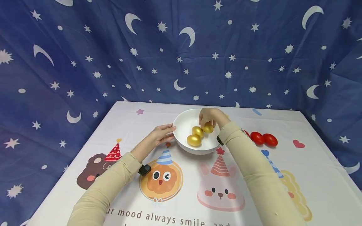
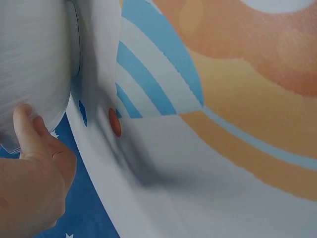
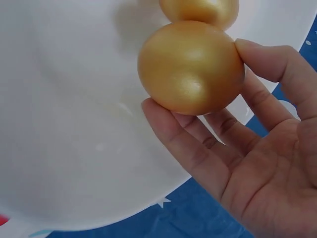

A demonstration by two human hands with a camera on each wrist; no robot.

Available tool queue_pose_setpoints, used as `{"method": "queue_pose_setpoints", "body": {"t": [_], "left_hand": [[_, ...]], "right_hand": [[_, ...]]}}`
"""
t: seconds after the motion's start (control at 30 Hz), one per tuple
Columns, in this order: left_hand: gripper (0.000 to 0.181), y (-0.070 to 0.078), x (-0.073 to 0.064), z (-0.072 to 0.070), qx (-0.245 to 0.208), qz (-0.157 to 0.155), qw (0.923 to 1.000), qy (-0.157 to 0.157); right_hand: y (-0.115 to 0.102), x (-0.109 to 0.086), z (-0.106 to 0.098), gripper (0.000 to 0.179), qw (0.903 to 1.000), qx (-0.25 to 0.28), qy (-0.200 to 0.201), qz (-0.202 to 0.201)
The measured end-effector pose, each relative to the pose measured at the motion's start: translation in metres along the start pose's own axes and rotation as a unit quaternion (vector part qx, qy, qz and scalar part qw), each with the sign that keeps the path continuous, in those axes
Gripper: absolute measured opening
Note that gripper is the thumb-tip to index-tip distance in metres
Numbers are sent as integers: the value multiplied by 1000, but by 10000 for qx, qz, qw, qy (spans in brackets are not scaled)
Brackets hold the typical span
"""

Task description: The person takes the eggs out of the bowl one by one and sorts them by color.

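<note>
A white bowl [image 1: 182,125] stands near the middle of the table, holding golden eggs. My left hand [image 1: 161,134] grips the bowl's left edge; in the left wrist view its fingers [image 2: 29,134] touch the outer wall. My right hand [image 1: 207,116] reaches into the bowl from the right. It pinches a golden egg [image 3: 190,69] between thumb and fingertips. Beside that egg lies a second golden egg [image 1: 197,131], with a third golden egg [image 1: 194,140] nearer the front. Part of the held egg is hidden by my fingers in the head view.
To the right of the bowl lie red eggs [image 1: 257,138], one partly hidden behind my right sleeve [image 1: 246,153]. The white tablecloth [image 1: 127,119] carries printed cartoon figures. A blue curtain [image 1: 158,62] with moons and stars hangs behind the table.
</note>
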State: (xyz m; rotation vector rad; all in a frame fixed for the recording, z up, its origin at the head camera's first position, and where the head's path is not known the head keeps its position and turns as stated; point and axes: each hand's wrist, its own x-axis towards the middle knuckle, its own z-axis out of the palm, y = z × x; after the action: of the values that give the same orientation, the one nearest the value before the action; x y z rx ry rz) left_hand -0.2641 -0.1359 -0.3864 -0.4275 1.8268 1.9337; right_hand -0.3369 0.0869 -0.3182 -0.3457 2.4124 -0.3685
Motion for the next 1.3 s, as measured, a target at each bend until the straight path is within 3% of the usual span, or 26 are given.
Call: {"method": "queue_pose_setpoints", "body": {"t": [0.33,0.77,1.3], "left_hand": [[52,-1,2,0,35,16,10000,32],[53,0,3,2,13,-3,10000,77],[53,-1,2,1,-79,24,9999,75]], "right_hand": [[3,-9,-1,28,9997,105,217,-73],[14,-21,1,26,9972,131,621,-398],[16,-46,6,30,9867,121,990,-1286]]}}
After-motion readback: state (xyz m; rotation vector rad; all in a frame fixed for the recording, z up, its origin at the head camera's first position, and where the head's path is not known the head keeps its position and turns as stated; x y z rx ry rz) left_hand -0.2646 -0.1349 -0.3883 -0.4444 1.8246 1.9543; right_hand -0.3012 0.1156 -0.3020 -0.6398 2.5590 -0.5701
